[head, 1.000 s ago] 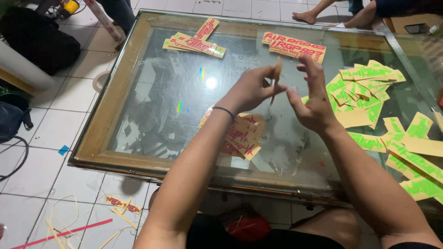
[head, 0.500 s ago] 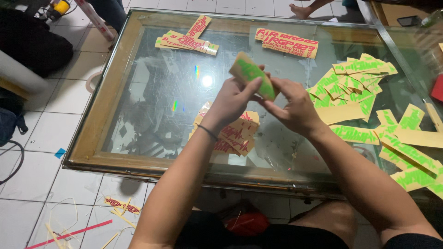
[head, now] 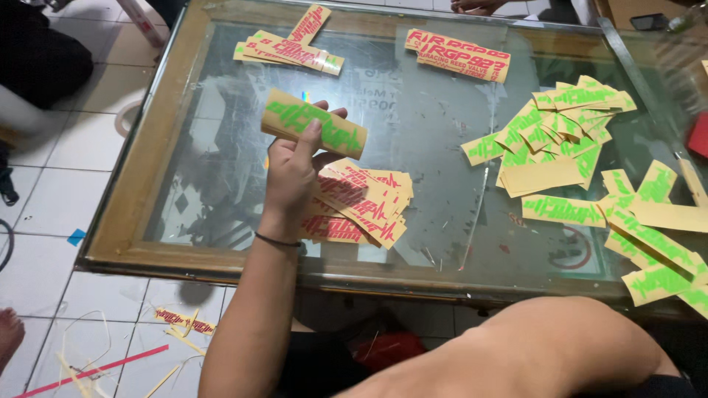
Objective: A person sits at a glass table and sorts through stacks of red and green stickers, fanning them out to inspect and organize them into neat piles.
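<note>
My left hand (head: 293, 171) holds up a yellow strip with green lettering (head: 313, 123), thumb across its face, above the glass-topped table (head: 133, 191). Just below the hand lies a loose pile of yellow strips with red lettering (head: 361, 206). My right hand is out of view; only its forearm (head: 516, 346) crosses the bottom right. A heap of green-lettered strips (head: 560, 129) spreads over the right side of the table.
Two more stacks of red-lettered strips lie at the far edge, one left (head: 287, 48), one centre (head: 461, 55). Offcuts and a red strip (head: 88, 368) litter the tiled floor. Another person's hand (head: 479, 6) shows at the top.
Both hands were working a green strip together; now only my left hand holds it, further left, and my right hand has dropped out of view.
</note>
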